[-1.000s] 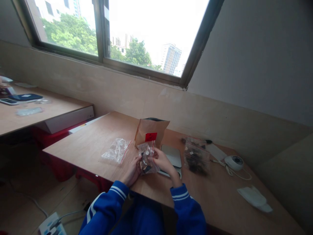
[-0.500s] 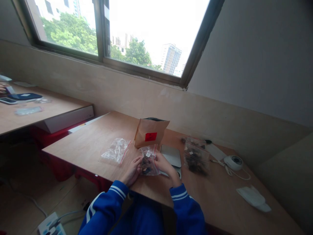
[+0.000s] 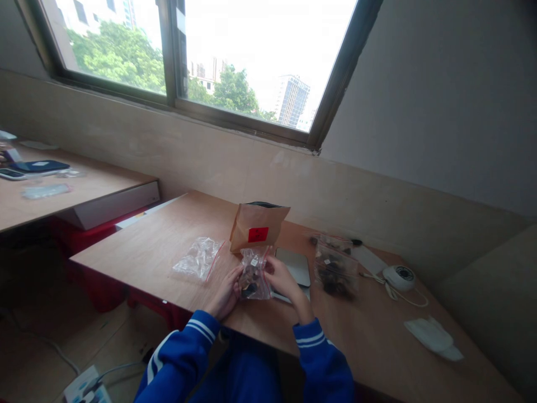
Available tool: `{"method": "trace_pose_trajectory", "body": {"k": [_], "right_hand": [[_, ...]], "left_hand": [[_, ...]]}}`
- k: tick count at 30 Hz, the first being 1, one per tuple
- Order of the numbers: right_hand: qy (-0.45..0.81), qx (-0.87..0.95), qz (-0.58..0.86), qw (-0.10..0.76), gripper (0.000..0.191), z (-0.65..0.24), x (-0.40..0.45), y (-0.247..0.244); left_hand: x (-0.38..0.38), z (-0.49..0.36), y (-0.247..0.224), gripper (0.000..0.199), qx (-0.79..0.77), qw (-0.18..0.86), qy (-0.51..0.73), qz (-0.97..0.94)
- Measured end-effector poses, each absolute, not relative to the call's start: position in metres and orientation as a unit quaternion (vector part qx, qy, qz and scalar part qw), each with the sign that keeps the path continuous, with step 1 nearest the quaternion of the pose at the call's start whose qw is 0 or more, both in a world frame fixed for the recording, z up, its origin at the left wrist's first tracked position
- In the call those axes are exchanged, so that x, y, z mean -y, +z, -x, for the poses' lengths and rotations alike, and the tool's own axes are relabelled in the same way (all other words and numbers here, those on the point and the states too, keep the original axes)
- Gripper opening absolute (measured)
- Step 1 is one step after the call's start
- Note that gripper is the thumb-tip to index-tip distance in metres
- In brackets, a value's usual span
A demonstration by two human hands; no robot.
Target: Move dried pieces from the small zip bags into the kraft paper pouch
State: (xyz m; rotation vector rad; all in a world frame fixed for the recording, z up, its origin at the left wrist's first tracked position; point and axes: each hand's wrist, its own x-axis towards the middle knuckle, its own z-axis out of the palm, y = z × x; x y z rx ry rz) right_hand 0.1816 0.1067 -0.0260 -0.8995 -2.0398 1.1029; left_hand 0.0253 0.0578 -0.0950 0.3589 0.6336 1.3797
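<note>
Head view: hold the plastic bag just in front of the paper pouch with left fingers closed on its side and right fingers pinching near its red strip, preferably supporting the dark contents evenly.

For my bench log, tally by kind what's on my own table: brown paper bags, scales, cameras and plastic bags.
Brown paper bag: 1
Scale: 1
White camera: 1
Held plastic bag: 1
Left plastic bag: 1
Right plastic bags: at least 2, overlapping
Total: at least 7
</note>
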Motion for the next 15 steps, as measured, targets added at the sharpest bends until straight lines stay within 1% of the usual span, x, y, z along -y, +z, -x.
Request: {"method": "trace_pose_trajectory", "body": {"k": [4, 9, 11, 15], "right_hand": [[0.424, 0.767, 0.35, 0.331, 0.008, -0.189, -0.1, -0.022], [0.392, 0.746, 0.377, 0.385, 0.016, -0.208, -0.11, -0.005], [0.358, 0.739, 0.381, 0.424, 0.018, -0.211, -0.122, 0.012], [0.237, 0.737, 0.381, 0.505, 0.025, -0.196, -0.149, 0.059]], "left_hand": [[-0.058, -0.026, -0.091, 0.03, -0.309, 0.715, 0.606, -0.162], [-0.058, -0.025, -0.089, 0.033, -0.29, 0.732, 0.597, -0.15], [-0.058, -0.025, -0.089, 0.031, -0.287, 0.734, 0.599, -0.142], [-0.058, -0.024, -0.091, 0.027, -0.282, 0.737, 0.595, -0.151]]}}
